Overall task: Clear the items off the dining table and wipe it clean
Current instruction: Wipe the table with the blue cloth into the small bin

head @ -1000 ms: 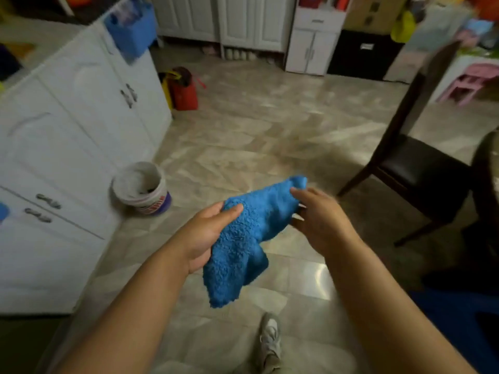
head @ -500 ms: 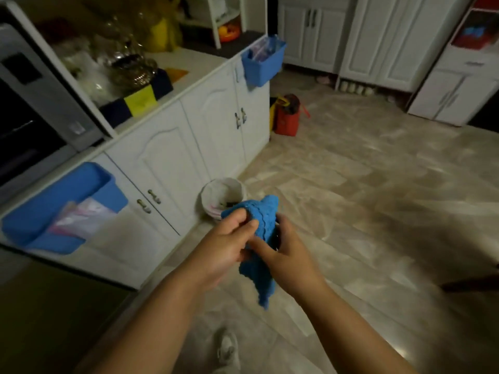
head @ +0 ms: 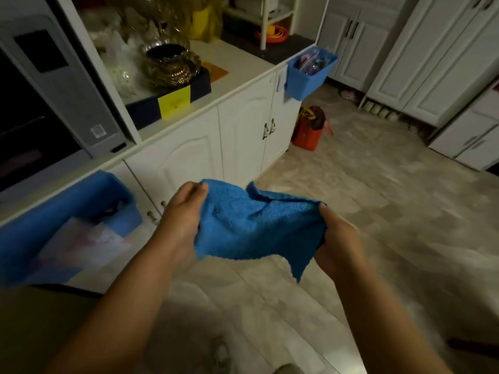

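Cloth [head: 256,228]: blue terry, spread in the air over the floor between both hands, beside the white cabinets. Left hand [head: 183,211] pinches one top corner; right hand [head: 337,238] grips the opposite edge. Likely light, limp, not slippery, unbreakable; best held bunched in one palm for wiping.

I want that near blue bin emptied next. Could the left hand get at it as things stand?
Probably not yet. The left hand grips the cloth, stretched between it and the right hand. The bin hangs close on that side with nothing in between, so once it lets go the way looks free.
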